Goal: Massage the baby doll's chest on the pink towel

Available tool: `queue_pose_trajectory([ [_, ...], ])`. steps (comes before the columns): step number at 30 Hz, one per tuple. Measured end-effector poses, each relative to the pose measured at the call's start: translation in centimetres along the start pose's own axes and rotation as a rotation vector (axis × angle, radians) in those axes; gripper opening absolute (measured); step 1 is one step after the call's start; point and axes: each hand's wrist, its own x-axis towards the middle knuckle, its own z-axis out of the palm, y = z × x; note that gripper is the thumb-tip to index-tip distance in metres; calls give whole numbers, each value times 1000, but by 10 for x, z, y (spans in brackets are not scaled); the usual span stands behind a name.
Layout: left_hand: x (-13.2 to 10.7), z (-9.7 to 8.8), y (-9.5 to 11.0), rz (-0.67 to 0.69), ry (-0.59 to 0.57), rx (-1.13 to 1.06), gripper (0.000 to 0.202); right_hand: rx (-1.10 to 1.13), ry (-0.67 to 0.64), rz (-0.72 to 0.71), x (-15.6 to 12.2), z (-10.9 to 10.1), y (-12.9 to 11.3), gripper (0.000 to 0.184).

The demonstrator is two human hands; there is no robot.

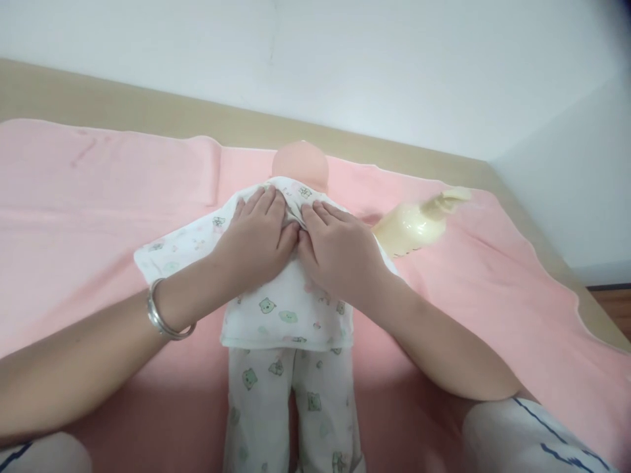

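Note:
A doll-like figure with a smooth rounded pink head (pixel 300 164) lies on a pink sheet. It wears a white long-sleeved top (pixel 286 322) printed with small green and pink animals, and matching trousers (pixel 261 401). My left hand (pixel 259 240) lies flat on the left part of the chest, fingers pointing up toward the neck. Opposite it, my right hand (pixel 338 246) rests on the other side of the chest, palm down with its fingers stretched out. Both thumbs nearly meet at the middle, where the fabric bunches. What lies under the palms is hidden.
A pale yellow pump bottle (pixel 414 226) lies on its side to the right of the figure. The pink sheet (pixel 108 177) covers a light wooden surface (pixel 148 102), which meets a white wall (pixel 315 72) at the back. A silver bangle (pixel 160 315) circles my left wrist.

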Motion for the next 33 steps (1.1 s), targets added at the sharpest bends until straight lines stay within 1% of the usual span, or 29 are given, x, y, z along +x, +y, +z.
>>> queue_pose_trajectory([
  [3, -9, 2, 8, 13, 65, 62, 62, 74, -27, 17, 9, 6, 9, 52],
  [6, -20, 4, 17, 71, 115, 103, 58, 112, -22, 38, 14, 12, 14, 51],
  [8, -24, 4, 21, 112, 111, 96, 56, 112, -7, 41, 14, 14, 15, 49],
  [10, -24, 1, 22, 109, 67, 56, 57, 99, -1, 40, 12, 14, 13, 50],
  [13, -16, -4, 18, 67, -19, -30, 58, 62, -20, 55, 7, 11, 8, 53],
  [15, -8, -6, 12, 42, -37, -69, 59, 20, -20, 63, 3, 7, 2, 54],
  [20, 4, -1, 2, -56, 33, -111, 58, -74, 4, 23, -8, -1, -13, 50],
  [23, 4, 4, 1, -56, 90, -140, 55, -63, 14, 8, -9, -2, -13, 49],
  [26, 3, 8, 0, -46, 132, -159, 55, 23, 24, 13, -4, 3, -6, 51],
  [29, 3, 11, -3, -55, 160, -163, 56, 99, 25, 53, 1, 12, 0, 55],
  [33, 4, 12, -4, -56, 184, -161, 56, 143, 32, 79, 4, 19, 0, 58],
])
